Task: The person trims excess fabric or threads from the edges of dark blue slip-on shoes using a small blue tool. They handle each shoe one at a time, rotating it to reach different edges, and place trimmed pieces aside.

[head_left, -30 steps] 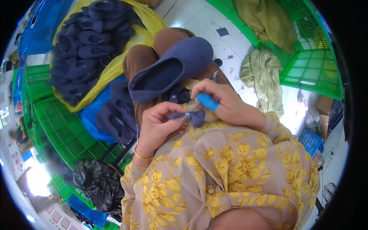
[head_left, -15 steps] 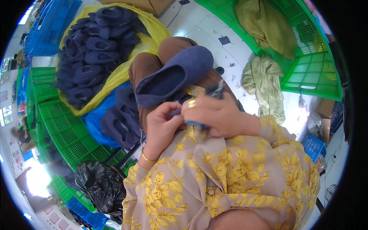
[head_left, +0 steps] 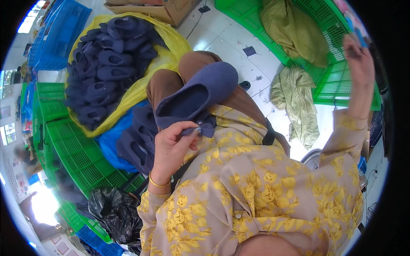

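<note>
A dark blue slip-on shoe (head_left: 196, 94) lies across my lap, its opening facing up. Just below it, my left hand (head_left: 175, 145) is closed, thumb and forefinger pinching a small piece of dark blue fabric (head_left: 208, 129) with a tiny shiny bit at the fingertips. My right arm is stretched out to the far right. Over there my right hand (head_left: 361, 64) is raised beside the rim of a green crate; something dark shows at its fingers, but I cannot make out what it is or whether they grip it.
At the left, a yellow sack (head_left: 171, 51) holds a heap of similar shoes (head_left: 113, 72). More shoes (head_left: 136, 143) lie on blue plastic by my knee. Green crates (head_left: 81, 145) and a black plastic bag (head_left: 113, 213) stand left; another green crate (head_left: 341, 81) holds an olive sack (head_left: 294, 38). A cardboard box (head_left: 171, 10) is ahead.
My right hand has left my left hand and swung far out to the right. My left hand stays near the shoe, still pinching the fabric. The view has shifted slightly.
</note>
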### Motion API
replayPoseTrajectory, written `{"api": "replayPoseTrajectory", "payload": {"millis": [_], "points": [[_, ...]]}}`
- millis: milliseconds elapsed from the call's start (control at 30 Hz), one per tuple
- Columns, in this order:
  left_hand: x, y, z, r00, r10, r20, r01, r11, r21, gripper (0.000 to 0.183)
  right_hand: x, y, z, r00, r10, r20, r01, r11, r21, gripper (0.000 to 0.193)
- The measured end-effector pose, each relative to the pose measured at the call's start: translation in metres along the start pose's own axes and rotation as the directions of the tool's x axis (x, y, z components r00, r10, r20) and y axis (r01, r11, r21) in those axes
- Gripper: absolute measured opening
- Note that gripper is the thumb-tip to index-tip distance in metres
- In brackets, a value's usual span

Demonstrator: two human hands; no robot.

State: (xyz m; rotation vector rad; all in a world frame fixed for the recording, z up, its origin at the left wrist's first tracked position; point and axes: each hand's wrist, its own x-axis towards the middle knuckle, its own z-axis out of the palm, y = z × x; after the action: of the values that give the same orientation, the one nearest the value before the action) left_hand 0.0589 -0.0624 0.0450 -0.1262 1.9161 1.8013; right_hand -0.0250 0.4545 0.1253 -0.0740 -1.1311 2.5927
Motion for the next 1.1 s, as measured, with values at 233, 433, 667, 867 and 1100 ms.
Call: {"api": "replayPoseTrajectory", "payload": {"millis": [233, 433, 667, 867, 1100], "points": [[0.014, 0.007, 0.010, 0.999, 0.015, 0.051, -0.015, 1.000, -0.005, 0.015, -0.021, -0.067, -0.096, 0.663, -0.679, -0.314, 0.173, 0.547, -0.819, 0.033], [0.041, 0.022, 0.035, 0.996, -0.063, 0.062, 0.070, 0.991, -0.114, 0.016, -0.109, 0.116, 0.025, 0.880, -0.187, 0.436, 0.455, 0.074, -0.887, 0.036], [0.051, 0.031, 0.041, 0.978, -0.178, 0.108, 0.195, 0.964, -0.180, 0.018, -0.146, 0.226, 0.090, 0.586, 0.092, 0.805, 0.810, -0.063, -0.582, 0.050], [0.068, 0.019, 0.025, 0.994, 0.054, -0.096, -0.050, 0.998, 0.039, 0.025, -0.133, 0.235, 0.095, 0.917, 0.168, 0.363, 0.293, 0.335, -0.896, 0.027], [0.089, 0.005, 0.031, 0.969, -0.245, 0.019, 0.245, 0.954, -0.173, 0.022, -0.130, 0.260, 0.106, 0.930, 0.360, -0.075, -0.277, 0.553, -0.785, 0.015]]}}
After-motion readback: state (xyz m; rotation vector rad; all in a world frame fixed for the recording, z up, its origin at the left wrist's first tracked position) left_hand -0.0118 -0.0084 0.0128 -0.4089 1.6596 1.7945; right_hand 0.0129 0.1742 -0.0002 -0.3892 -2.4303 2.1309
